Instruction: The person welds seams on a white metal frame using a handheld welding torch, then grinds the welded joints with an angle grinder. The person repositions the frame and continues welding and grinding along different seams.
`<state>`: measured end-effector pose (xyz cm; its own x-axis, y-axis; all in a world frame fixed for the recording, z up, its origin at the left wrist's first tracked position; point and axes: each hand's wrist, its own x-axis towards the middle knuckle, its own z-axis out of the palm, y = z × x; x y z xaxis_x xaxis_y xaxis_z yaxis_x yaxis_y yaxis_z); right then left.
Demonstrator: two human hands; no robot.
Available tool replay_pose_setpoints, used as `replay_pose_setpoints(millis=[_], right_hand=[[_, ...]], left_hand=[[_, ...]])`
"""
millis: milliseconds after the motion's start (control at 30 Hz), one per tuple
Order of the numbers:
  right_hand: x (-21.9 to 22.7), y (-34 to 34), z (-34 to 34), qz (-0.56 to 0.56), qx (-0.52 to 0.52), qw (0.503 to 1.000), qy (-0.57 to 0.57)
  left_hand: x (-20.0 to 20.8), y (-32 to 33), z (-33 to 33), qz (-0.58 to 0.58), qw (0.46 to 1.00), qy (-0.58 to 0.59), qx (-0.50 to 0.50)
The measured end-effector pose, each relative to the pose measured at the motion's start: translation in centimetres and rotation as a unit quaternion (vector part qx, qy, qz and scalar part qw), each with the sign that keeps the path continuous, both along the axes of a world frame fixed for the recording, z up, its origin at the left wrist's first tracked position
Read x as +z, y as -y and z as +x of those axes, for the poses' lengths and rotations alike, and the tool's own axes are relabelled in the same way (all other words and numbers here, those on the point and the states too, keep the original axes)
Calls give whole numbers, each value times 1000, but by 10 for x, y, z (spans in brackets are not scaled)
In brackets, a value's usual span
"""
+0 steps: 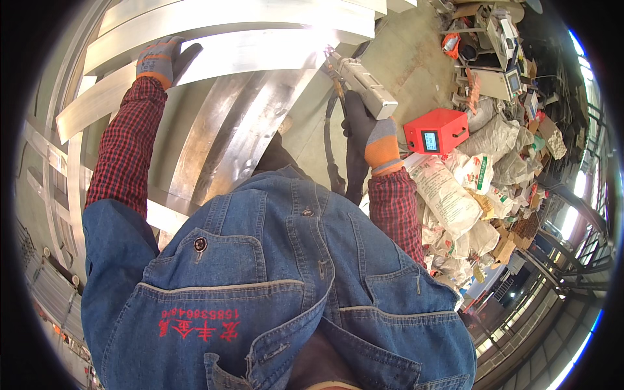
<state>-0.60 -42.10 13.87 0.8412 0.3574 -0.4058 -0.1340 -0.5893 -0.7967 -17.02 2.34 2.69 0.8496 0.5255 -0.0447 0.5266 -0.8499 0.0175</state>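
My left hand (161, 60), in a grey and orange glove, lies across a long flat metal bar (253, 53). Its fingers curl over the far edge, the thumb set apart along the bar. In my right hand (369, 133), also gloved, is a welding torch (361, 83) with a long pale boxy body. The torch tip meets the right end of the bar, where a white glare hides the exact spot. Below the torch a dark hose (329, 140) hangs down. Two dull metal strips (224, 133) slant beneath the bar toward my body.
More pale metal bars (227, 16) lie beyond the held one, and crossing frame pieces (75, 169) stand at left. A red box with a small screen (439, 130) sits at right, beside heaped white sacks (445, 195). Cluttered equipment (497, 78) stands behind it.
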Motion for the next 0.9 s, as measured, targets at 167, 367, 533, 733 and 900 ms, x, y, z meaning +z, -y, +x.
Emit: replay_pose_setpoints(millis=[167,367,533,733,900], right_hand=[[2,1,-4,-12,-15,1000,-9],[3,4,-6,-27,-18,999,-22],[3,7,-9,-18,-19,999,-30],[3,10,-12,-12,-14,1000,-24],[2,12,-15,-3,-24,999,-29]], left_hand=[[8,3,2,-15,1000,-10,2],[-4,-5,-1,-2,1000,-2,2],[-7,-5,-1,10,1000,11,4],[8,1,2,-26,999,-22,8],[12,6,2,-16,1000,-8,11]])
